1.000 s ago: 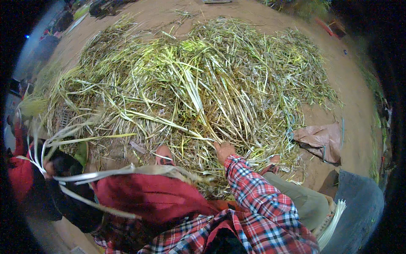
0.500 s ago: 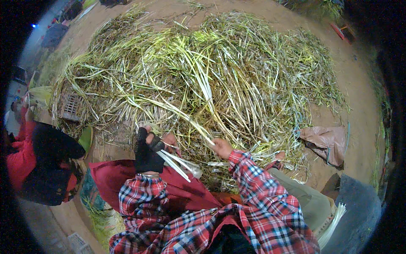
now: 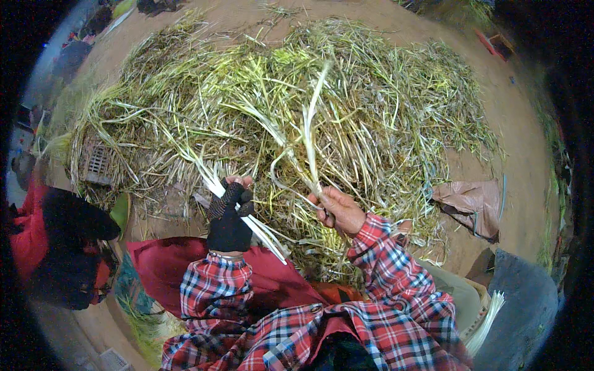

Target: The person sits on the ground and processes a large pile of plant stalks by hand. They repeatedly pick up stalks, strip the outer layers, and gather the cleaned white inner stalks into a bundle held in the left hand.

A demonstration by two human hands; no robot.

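White stalks (image 3: 267, 238) in the gloved left hand (image 3: 229, 213), leafy greens (image 3: 310, 139) in the bare right hand (image 3: 339, 210), over the near edge of a stalk heap (image 3: 396, 93).

Left fingers curl tightly round several slim, smooth, clean-looking stalks slanting down over red cloth (image 3: 167, 266); right thumb and fingers pinch the greens by their base, pale and thick below, forking upward into yellowish-green leaves, with thin strands trailing; whether one plant or several, I cannot tell. At the heap's left edge a slotted plastic crate (image 3: 98, 162) sits partly under litter, its contents unclear. Near the heap's lower right corner lies a crumpled brown sack (image 3: 470, 204), its inside hidden.
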